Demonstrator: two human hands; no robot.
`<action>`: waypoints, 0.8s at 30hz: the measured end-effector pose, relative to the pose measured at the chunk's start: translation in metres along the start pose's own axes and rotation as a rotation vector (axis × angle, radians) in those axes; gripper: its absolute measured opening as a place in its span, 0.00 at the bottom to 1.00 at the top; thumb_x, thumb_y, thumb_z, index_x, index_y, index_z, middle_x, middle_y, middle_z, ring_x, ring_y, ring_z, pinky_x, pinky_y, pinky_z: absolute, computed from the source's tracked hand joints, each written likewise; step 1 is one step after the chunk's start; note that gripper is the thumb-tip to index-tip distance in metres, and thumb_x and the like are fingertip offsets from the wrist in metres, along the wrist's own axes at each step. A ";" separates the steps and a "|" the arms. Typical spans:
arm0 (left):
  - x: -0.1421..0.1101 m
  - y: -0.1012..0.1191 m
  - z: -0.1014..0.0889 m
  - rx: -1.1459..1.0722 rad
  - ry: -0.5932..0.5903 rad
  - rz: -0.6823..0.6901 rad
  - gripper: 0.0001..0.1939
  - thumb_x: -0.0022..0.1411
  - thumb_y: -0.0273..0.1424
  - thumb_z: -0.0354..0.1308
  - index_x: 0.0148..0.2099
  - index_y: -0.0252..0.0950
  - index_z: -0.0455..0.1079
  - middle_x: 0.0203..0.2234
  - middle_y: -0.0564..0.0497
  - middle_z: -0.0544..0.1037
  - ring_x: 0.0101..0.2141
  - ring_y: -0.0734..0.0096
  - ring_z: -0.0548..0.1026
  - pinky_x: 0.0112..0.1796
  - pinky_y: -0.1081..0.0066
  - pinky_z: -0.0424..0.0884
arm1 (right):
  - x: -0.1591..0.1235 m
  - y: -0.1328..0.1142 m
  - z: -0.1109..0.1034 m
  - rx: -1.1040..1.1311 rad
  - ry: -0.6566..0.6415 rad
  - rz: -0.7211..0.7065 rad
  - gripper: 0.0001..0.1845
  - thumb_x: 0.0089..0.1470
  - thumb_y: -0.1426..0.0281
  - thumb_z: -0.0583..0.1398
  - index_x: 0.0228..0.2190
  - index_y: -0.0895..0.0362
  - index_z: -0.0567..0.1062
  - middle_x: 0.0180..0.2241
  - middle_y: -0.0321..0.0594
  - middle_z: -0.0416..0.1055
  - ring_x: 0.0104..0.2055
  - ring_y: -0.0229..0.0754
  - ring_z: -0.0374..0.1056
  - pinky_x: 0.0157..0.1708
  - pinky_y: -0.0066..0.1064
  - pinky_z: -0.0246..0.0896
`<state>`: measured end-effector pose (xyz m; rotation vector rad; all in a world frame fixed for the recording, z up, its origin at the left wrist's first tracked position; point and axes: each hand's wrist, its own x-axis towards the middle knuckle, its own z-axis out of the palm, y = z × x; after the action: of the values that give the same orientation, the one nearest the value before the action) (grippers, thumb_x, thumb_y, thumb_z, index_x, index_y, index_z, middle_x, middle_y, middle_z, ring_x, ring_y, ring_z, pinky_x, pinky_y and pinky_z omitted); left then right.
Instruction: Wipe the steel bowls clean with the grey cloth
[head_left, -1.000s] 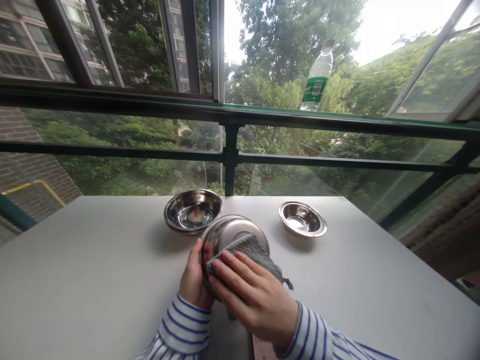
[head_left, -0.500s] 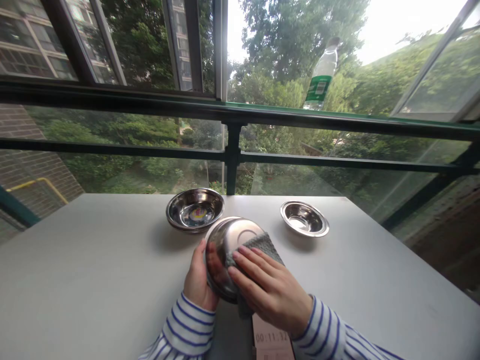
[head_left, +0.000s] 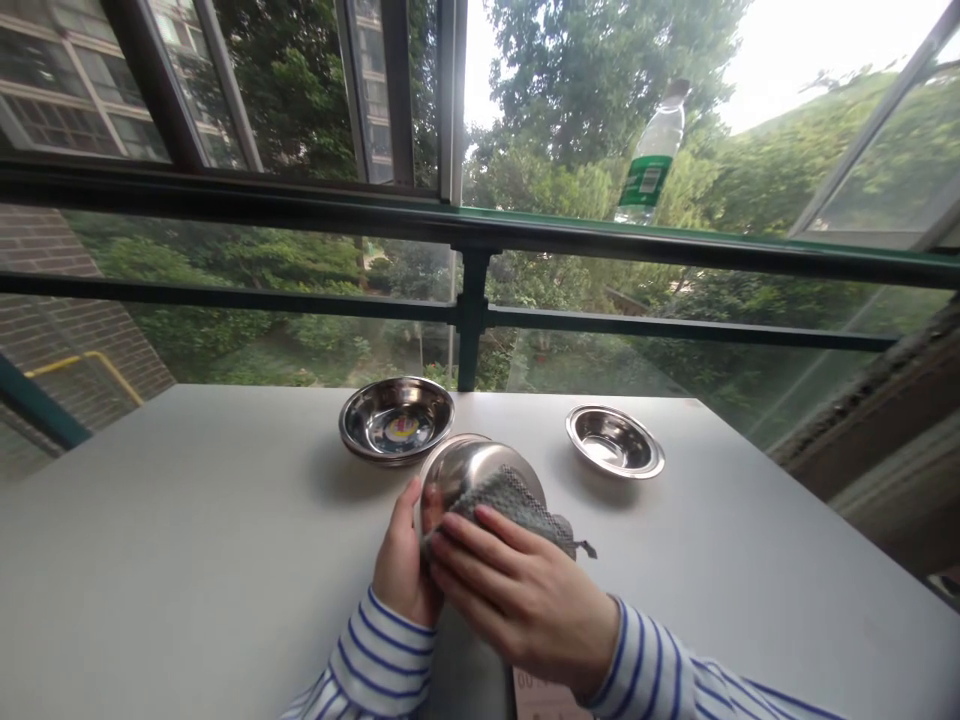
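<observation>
A shiny metal bowl [head_left: 480, 462] is held tilted above the table, its rounded underside facing up. My left hand [head_left: 405, 560] grips it by the left edge, thumb along the side and fingers hidden beneath. Over the bowl's outer surface lies a grey cloth [head_left: 517, 510] with a small loop at its right end. My right hand [head_left: 517, 600] presses the cloth flat against the bowl, fingers together and pointing left. The cloth covers the lower part of the bowl.
Stacked metal bowls [head_left: 396, 420], a colourful sticker inside the top one, stand at the back left. Another metal bowl [head_left: 615, 442] sits at the back right. A phone [head_left: 547, 695] showing a timer lies under my right wrist on the white table [head_left: 225, 560]. A bottle [head_left: 651, 165] stands on the railing.
My right hand has slid the cloth left and toward the bowl's lower left side. More of the cloth now shows, with its loop. My left hand keeps its grip.
</observation>
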<state>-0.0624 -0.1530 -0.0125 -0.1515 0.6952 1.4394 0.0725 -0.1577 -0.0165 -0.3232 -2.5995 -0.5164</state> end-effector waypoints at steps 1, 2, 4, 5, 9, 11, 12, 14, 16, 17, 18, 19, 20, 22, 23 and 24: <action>-0.001 0.000 0.002 -0.006 -0.026 0.004 0.13 0.59 0.32 0.52 0.28 0.29 0.73 0.18 0.49 0.77 0.19 0.76 0.75 0.22 0.80 0.72 | -0.005 -0.002 0.001 -0.005 0.015 -0.026 0.17 0.57 0.75 0.51 0.48 0.65 0.68 0.52 0.43 0.65 0.59 0.48 0.51 0.59 0.42 0.47; -0.001 0.000 0.003 -0.010 -0.052 0.008 0.14 0.59 0.32 0.51 0.29 0.29 0.73 0.18 0.49 0.77 0.19 0.76 0.75 0.22 0.80 0.72 | -0.009 -0.003 0.001 -0.008 0.028 -0.047 0.17 0.56 0.76 0.52 0.47 0.65 0.69 0.51 0.43 0.66 0.58 0.48 0.52 0.60 0.41 0.47; -0.001 -0.001 0.005 -0.019 -0.098 0.019 0.15 0.60 0.32 0.50 0.31 0.28 0.74 0.18 0.48 0.77 0.18 0.75 0.75 0.22 0.79 0.72 | -0.012 -0.003 0.001 -0.012 0.037 -0.073 0.16 0.56 0.76 0.52 0.45 0.64 0.70 0.49 0.43 0.68 0.58 0.47 0.54 0.60 0.41 0.47; -0.001 -0.001 0.005 -0.026 -0.107 0.031 0.15 0.60 0.32 0.49 0.31 0.28 0.74 0.18 0.48 0.77 0.19 0.75 0.75 0.23 0.79 0.73 | -0.011 -0.002 0.001 -0.017 0.033 -0.067 0.16 0.56 0.76 0.52 0.45 0.65 0.70 0.49 0.43 0.68 0.58 0.47 0.54 0.60 0.41 0.47; 0.002 -0.002 0.000 -0.027 -0.109 0.019 0.13 0.61 0.29 0.49 0.33 0.28 0.73 0.22 0.47 0.79 0.25 0.74 0.77 0.31 0.78 0.74 | 0.008 0.002 0.000 -0.041 0.034 0.062 0.17 0.57 0.76 0.51 0.48 0.65 0.68 0.51 0.44 0.66 0.58 0.48 0.54 0.58 0.43 0.50; 0.003 0.000 -0.004 -0.012 -0.107 -0.027 0.14 0.61 0.30 0.48 0.35 0.26 0.72 0.24 0.45 0.79 0.28 0.72 0.78 0.34 0.77 0.74 | 0.019 0.002 0.003 -0.054 0.057 0.140 0.17 0.57 0.75 0.50 0.47 0.66 0.69 0.50 0.45 0.67 0.57 0.49 0.55 0.57 0.44 0.52; 0.004 0.000 -0.005 -0.007 -0.101 -0.053 0.14 0.61 0.31 0.48 0.35 0.26 0.72 0.25 0.44 0.79 0.29 0.72 0.78 0.34 0.77 0.74 | 0.023 0.001 0.005 -0.061 0.069 0.157 0.17 0.57 0.75 0.50 0.46 0.66 0.69 0.49 0.46 0.67 0.56 0.50 0.56 0.57 0.44 0.53; 0.004 0.002 -0.006 0.000 -0.075 -0.094 0.15 0.61 0.32 0.49 0.34 0.26 0.72 0.23 0.45 0.78 0.28 0.73 0.78 0.32 0.78 0.74 | 0.025 -0.001 0.008 -0.071 0.086 0.142 0.17 0.57 0.74 0.50 0.45 0.67 0.70 0.48 0.48 0.68 0.55 0.51 0.57 0.56 0.44 0.53; 0.003 0.003 -0.005 0.004 -0.058 -0.089 0.14 0.61 0.31 0.49 0.31 0.28 0.71 0.20 0.47 0.78 0.24 0.74 0.77 0.29 0.78 0.74 | 0.019 -0.002 0.010 -0.072 0.081 0.083 0.17 0.57 0.74 0.50 0.46 0.67 0.70 0.49 0.47 0.67 0.56 0.51 0.56 0.57 0.44 0.52; 0.002 0.003 -0.004 0.000 -0.056 -0.054 0.13 0.61 0.30 0.49 0.30 0.29 0.71 0.19 0.48 0.77 0.23 0.75 0.77 0.28 0.78 0.74 | 0.015 -0.002 0.009 -0.068 0.066 0.052 0.17 0.57 0.75 0.51 0.47 0.67 0.69 0.50 0.47 0.67 0.57 0.51 0.55 0.58 0.44 0.51; 0.001 0.002 -0.002 -0.001 -0.061 -0.011 0.12 0.61 0.28 0.49 0.30 0.29 0.72 0.19 0.48 0.77 0.22 0.75 0.77 0.28 0.78 0.74 | 0.009 -0.002 0.008 -0.065 0.048 0.026 0.18 0.57 0.75 0.51 0.48 0.67 0.68 0.51 0.47 0.66 0.57 0.51 0.54 0.58 0.43 0.50; 0.001 0.002 -0.001 -0.001 -0.067 0.029 0.12 0.61 0.27 0.49 0.30 0.29 0.72 0.19 0.48 0.78 0.23 0.74 0.77 0.27 0.78 0.74 | 0.004 -0.001 0.006 -0.062 0.029 0.005 0.18 0.56 0.75 0.51 0.48 0.67 0.67 0.51 0.46 0.65 0.58 0.50 0.53 0.58 0.43 0.50; 0.000 0.001 0.001 0.000 -0.076 0.054 0.12 0.61 0.27 0.49 0.30 0.29 0.72 0.20 0.47 0.78 0.23 0.74 0.77 0.27 0.77 0.74 | 0.000 -0.001 0.004 -0.058 0.012 -0.013 0.19 0.56 0.75 0.51 0.49 0.67 0.67 0.52 0.46 0.65 0.58 0.50 0.53 0.58 0.43 0.50; -0.001 -0.001 0.002 0.011 -0.097 0.049 0.14 0.61 0.26 0.48 0.29 0.29 0.73 0.20 0.47 0.78 0.23 0.73 0.77 0.27 0.77 0.74 | -0.003 0.001 0.001 -0.046 -0.004 -0.011 0.19 0.57 0.76 0.51 0.49 0.66 0.67 0.52 0.45 0.65 0.58 0.49 0.52 0.58 0.42 0.51; -0.001 -0.001 0.002 0.018 -0.112 0.031 0.15 0.62 0.26 0.47 0.28 0.28 0.73 0.20 0.46 0.78 0.23 0.73 0.77 0.28 0.76 0.74 | -0.003 0.002 0.000 -0.037 -0.001 0.012 0.18 0.57 0.75 0.50 0.49 0.65 0.67 0.52 0.44 0.65 0.58 0.49 0.53 0.58 0.43 0.51; 0.000 -0.002 0.001 0.029 -0.126 0.017 0.16 0.62 0.27 0.47 0.28 0.28 0.73 0.20 0.46 0.78 0.23 0.73 0.77 0.28 0.76 0.74 | -0.001 0.003 -0.002 -0.022 0.004 0.049 0.18 0.57 0.75 0.50 0.49 0.65 0.67 0.52 0.44 0.65 0.58 0.48 0.53 0.57 0.43 0.51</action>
<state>-0.0604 -0.1528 -0.0118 -0.0318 0.6153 1.4410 0.0747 -0.1555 -0.0146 -0.3914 -2.5771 -0.5283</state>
